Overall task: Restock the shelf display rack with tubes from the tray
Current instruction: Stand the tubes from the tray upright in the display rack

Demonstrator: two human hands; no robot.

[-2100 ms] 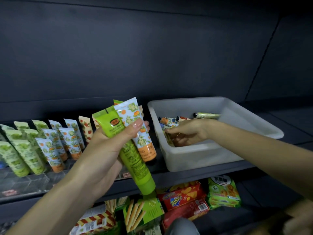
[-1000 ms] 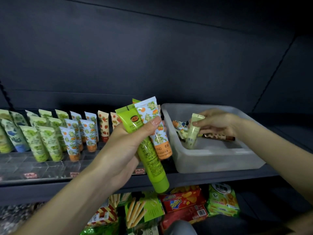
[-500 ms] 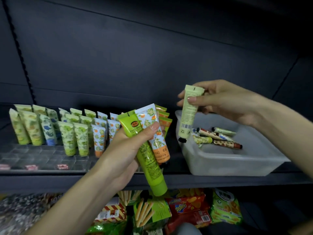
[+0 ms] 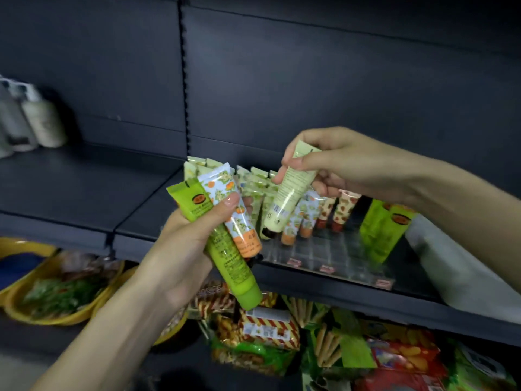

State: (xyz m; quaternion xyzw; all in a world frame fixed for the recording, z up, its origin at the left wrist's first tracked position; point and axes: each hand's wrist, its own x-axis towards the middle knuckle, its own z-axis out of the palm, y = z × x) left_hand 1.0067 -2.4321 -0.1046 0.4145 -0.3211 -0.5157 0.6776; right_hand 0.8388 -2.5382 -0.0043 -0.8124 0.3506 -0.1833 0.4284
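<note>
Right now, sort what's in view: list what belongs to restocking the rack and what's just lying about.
Job: bright green tube and orange-capped tube in left hand; pale green tube in right hand; clear display rack; tray.
Lying about: snack packets, yellow baskets, pale bottles.

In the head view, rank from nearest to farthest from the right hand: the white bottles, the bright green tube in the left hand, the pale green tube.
1. pale green tube: pinched by the right hand itself.
2. bright green tube: lower left, in the left hand.
3. white bottles: far left, on the next shelf bay.
</note>
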